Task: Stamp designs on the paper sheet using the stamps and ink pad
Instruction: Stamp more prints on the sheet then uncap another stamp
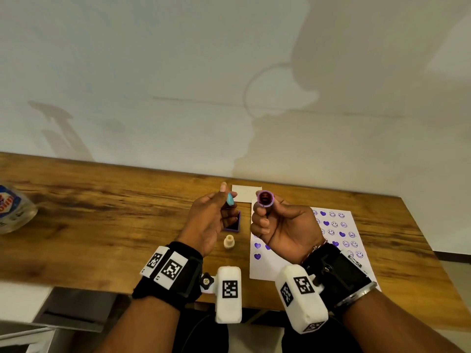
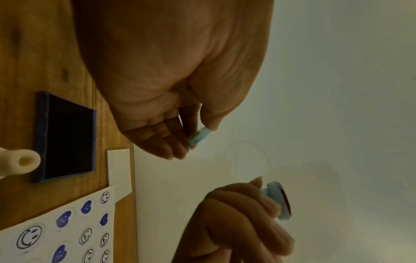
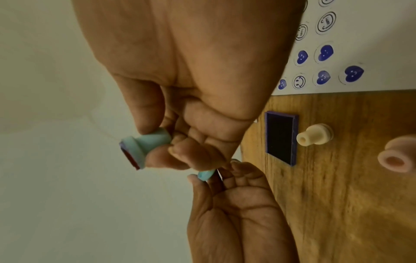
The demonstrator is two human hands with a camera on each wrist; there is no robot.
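Observation:
My right hand grips a light-blue stamp raised above the table, its inked round face turned up toward me; the same stamp shows in the right wrist view. My left hand pinches the stamp's light-blue cap between thumb and fingertips; that cap is off the stamp. The purple ink pad lies open on the table under the hands. The white paper sheet carries several purple hearts and smiley prints.
A cream stamp stands on the wooden table near the ink pad, and a pink stamp stands further left. A white card lies by the wall. A clear jar sits at the far left.

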